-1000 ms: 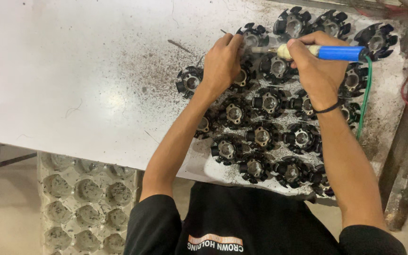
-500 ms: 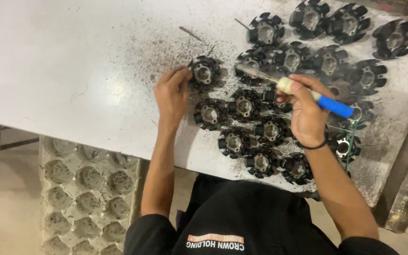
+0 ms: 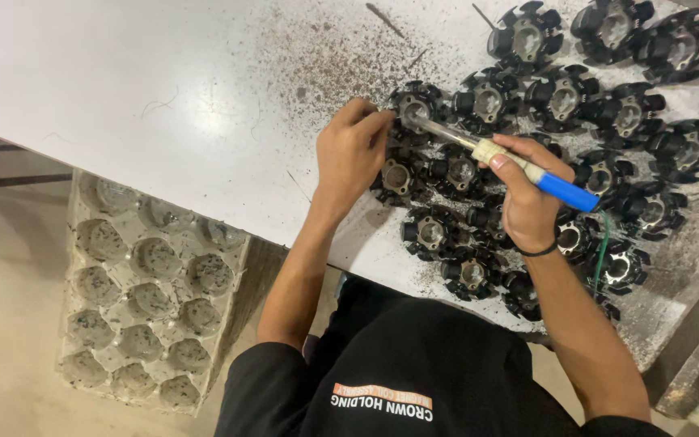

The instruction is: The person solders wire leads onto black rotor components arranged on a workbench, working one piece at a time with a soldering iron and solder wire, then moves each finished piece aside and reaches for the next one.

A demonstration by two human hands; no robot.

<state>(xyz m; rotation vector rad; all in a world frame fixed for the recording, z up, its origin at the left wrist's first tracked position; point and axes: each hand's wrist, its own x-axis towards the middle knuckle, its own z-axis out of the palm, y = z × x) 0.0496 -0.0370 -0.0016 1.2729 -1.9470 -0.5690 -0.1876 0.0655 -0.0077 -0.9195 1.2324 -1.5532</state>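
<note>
- The left hand (image 3: pixel 352 154) pinches the rim of one black stator (image 3: pixel 413 109) with thumb and fingertips, steadying it on the tabletop (image 3: pixel 163 89).
- The right hand (image 3: pixel 527 202) is clenched around a soldering iron (image 3: pixel 527 166) with a blue grip and a pale collar; a black band sits on that wrist.
- The iron's metal tip reaches left and up and meets the top of the held stator, at its centre hub.
- That stator lies at the left end of the cluster, toward the middle of the tabletop.
- Other stators (image 3: pixel 624 113) crowd close around it, many touching each other, and spread to the tabletop's right edge and far right corner; several lie under and just beside the right hand and forearm.
- A green cord (image 3: pixel 602 247) runs down from the iron's rear, between stators near the right wrist.
- Dark grit (image 3: pixel 325 57) is scattered over the tabletop beyond the left hand, with a few thin wire scraps (image 3: pixel 383 18) near the far edge.
- Below the tabletop's near edge, left of the person, a grey moulded tray (image 3: pixel 147 291) with round cups stands on the floor.
</note>
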